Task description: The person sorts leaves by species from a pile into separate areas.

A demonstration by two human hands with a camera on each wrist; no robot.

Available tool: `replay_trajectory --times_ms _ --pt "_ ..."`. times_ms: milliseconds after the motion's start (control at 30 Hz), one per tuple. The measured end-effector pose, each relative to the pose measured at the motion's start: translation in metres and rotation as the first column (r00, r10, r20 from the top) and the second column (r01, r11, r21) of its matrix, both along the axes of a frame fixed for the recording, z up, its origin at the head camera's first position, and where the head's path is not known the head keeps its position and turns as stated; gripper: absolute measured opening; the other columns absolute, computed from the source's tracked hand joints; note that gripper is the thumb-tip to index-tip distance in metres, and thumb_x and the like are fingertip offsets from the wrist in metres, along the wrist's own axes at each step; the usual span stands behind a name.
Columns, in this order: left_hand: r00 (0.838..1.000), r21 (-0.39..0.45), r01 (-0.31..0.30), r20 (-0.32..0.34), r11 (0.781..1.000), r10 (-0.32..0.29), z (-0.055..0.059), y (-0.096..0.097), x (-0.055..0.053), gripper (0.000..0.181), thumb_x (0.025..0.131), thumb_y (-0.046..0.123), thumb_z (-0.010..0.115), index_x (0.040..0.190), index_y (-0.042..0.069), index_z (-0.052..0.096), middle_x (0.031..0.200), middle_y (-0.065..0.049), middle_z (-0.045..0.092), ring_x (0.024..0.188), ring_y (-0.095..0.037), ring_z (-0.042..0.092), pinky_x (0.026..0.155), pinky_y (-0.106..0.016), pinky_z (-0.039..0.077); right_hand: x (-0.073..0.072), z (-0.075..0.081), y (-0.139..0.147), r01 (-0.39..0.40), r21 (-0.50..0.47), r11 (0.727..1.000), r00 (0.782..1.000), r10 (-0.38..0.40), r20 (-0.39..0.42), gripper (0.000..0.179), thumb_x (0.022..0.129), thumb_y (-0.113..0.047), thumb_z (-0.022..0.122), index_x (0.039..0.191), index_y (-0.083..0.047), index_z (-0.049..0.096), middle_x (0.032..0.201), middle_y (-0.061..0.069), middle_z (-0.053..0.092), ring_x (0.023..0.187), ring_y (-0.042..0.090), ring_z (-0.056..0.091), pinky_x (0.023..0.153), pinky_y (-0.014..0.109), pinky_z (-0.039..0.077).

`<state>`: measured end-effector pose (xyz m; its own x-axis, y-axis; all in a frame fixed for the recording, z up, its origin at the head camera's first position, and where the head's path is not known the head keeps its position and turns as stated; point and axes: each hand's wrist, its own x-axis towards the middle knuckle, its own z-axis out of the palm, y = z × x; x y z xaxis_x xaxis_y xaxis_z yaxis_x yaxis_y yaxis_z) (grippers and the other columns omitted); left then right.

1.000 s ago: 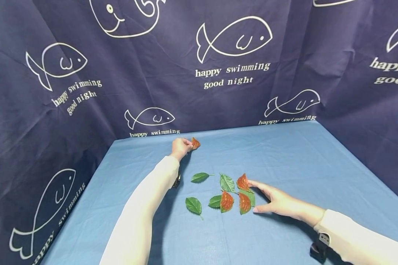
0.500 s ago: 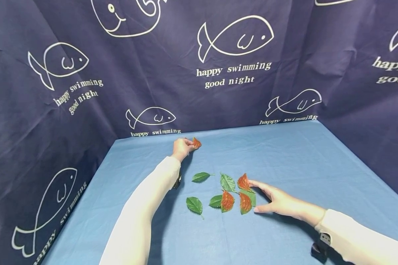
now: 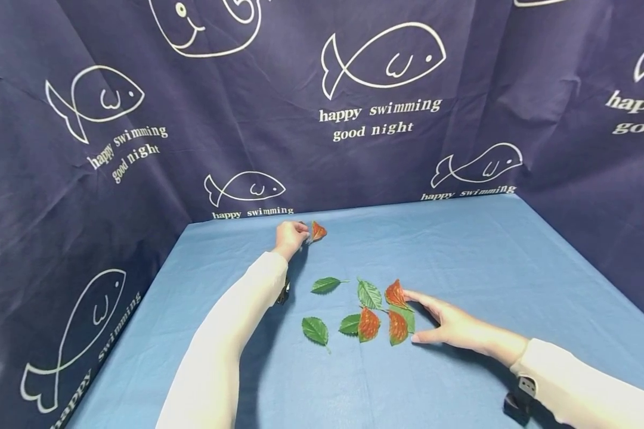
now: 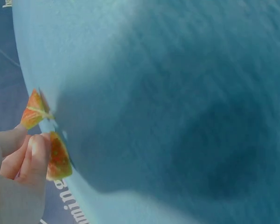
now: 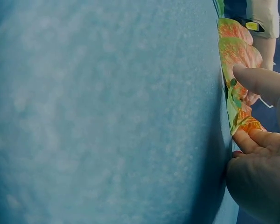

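Observation:
At the far side of the table, my left hand is beside an orange-red leaf, a small gap between them. In the left wrist view, its bunched fingers lie between that leaf and a second orange leaf, partly covered; contact with the second one is unclear. My right hand rests at the right of the leaf group, thumb and forefinger spread. Its forefinger touches or nearly touches an upper orange leaf; the thumb is near a lower orange leaf over a green one.
Left of the right hand lie another orange leaf and several green leaves, including a pale one and a lone one. Blue cloth covers the table. Dark fish-print curtains stand behind and at both sides.
My left hand has let go of the orange leaf at the back and drawn slightly left, while that leaf stays in place. The right hand and the leaf group have not visibly moved.

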<state>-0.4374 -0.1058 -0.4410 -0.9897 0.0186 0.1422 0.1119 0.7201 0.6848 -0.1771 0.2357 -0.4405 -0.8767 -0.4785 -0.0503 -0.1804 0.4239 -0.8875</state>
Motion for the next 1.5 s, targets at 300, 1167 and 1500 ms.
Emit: replay_trajectory --times_ms 300,1167,1500 --pt "0.999 0.006 -0.019 -0.044 1.000 0.019 0.030 -0.002 0.031 0.014 0.084 0.006 0.069 0.095 0.001 0.076 0.097 -0.011 0.075 0.094 -0.025 0.070 0.088 -0.032 0.054 0.000 0.000 -0.001 0.001 0.008 1.000 1.000 -0.001 0.007 0.087 0.080 -0.025 0.079 0.151 -0.009 0.032 0.159 0.018 0.025 0.146 0.041 0.010 0.097 -0.005 0.014" --pt "0.984 0.045 0.176 0.026 0.983 -0.177 0.028 0.010 0.076 0.015 0.087 0.014 0.072 0.099 0.006 0.076 0.088 -0.009 0.076 0.073 -0.016 0.071 0.069 -0.024 0.056 0.001 0.003 -0.002 -0.022 -0.011 1.000 1.000 0.022 -0.002 0.085 0.081 -0.023 0.078 0.150 -0.004 0.031 0.158 0.022 0.024 0.145 0.043 0.009 0.096 -0.006 0.015" --pt "0.974 0.066 0.206 0.083 0.976 -0.211 0.028 0.016 0.097 0.015 0.088 0.020 0.072 0.098 0.009 0.077 0.089 -0.008 0.076 0.075 -0.017 0.072 0.076 -0.028 0.057 -0.001 0.001 -0.001 -0.024 -0.006 1.000 1.000 0.024 -0.018 0.084 0.081 -0.023 0.078 0.150 -0.005 0.032 0.158 0.021 0.025 0.146 0.029 0.012 0.097 -0.005 0.014"
